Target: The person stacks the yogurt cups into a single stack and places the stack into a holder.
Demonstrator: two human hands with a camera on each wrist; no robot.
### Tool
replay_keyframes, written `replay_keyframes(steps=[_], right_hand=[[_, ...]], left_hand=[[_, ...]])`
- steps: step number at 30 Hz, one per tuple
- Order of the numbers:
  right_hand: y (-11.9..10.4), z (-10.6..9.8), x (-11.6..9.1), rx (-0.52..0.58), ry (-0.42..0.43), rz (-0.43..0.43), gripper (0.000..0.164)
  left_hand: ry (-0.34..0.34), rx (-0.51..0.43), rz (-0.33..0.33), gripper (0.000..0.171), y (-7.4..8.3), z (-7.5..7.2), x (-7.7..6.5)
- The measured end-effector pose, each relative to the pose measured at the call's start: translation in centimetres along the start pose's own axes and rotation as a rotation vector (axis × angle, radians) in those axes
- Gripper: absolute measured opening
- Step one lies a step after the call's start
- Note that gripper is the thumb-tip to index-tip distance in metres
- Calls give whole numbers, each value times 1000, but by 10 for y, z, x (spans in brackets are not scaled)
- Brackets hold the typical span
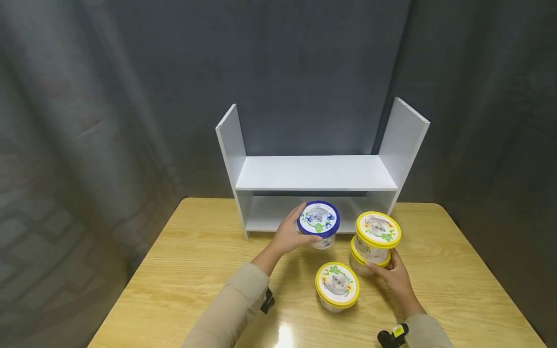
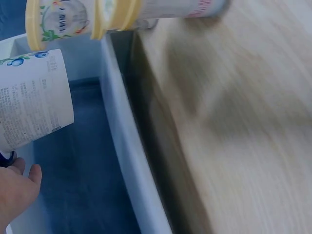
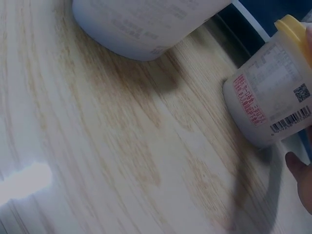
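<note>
My left hand (image 1: pixel 290 235) grips a tub with a blue lid (image 1: pixel 319 220), raised in front of the shelf. In the left wrist view, the printed white side of this blue-lidded tub (image 2: pixel 34 100) shows beside the fingers. Two yellow-lidded tubs are stacked at the right: an upper tub (image 1: pixel 377 229) on a lower tub (image 1: pixel 361 267). My right hand (image 1: pixel 399 279) holds the lower one, thumb at its near side and fingers around its right. A third yellow-lidded tub (image 1: pixel 337 286) stands upright on the table, between the two forearms.
A white two-tier shelf (image 1: pixel 317 172) with tall side panels stands at the table's back edge, just behind the tubs. Wooden table (image 1: pixel 191 270) surface extends to both sides. Grey curtains (image 1: pixel 304 72) hang behind and around it.
</note>
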State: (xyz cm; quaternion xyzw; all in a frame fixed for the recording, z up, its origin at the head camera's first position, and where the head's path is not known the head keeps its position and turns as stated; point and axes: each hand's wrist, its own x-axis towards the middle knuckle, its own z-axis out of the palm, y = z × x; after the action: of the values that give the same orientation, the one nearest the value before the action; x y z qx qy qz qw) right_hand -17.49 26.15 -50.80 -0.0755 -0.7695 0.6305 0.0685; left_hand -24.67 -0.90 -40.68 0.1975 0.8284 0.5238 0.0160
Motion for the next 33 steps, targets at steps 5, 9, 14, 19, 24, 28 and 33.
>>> replay_keyframes(steps=[5, 9, 14, 19, 24, 28, 33], right_hand=[[1, -1, -1, -10, 3, -11, 82], [1, -1, -1, 2, 7, -11, 84], [-3, 0, 0, 21, 13, 11, 86], [-4, -1, 1, 17, 0, 51, 91], [-5, -2, -1, -5, -1, 83, 93], [-7, -1, -2, -2, 4, 89, 92], [-7, -2, -3, -3, -4, 88, 91]], left_hand=[[-5, -16, 21, 98, 10, 0, 5], [-7, -15, 21, 98, 20, 1, 10], [-5, -6, 36, 97, 32, 2, 17], [-2, 5, 29, 98, 45, 3, 23], [-21, -12, 45, 98, 56, 8, 29], [-32, -9, 67, 98, 63, 13, 33], [-59, -11, 80, 98, 72, 21, 39]])
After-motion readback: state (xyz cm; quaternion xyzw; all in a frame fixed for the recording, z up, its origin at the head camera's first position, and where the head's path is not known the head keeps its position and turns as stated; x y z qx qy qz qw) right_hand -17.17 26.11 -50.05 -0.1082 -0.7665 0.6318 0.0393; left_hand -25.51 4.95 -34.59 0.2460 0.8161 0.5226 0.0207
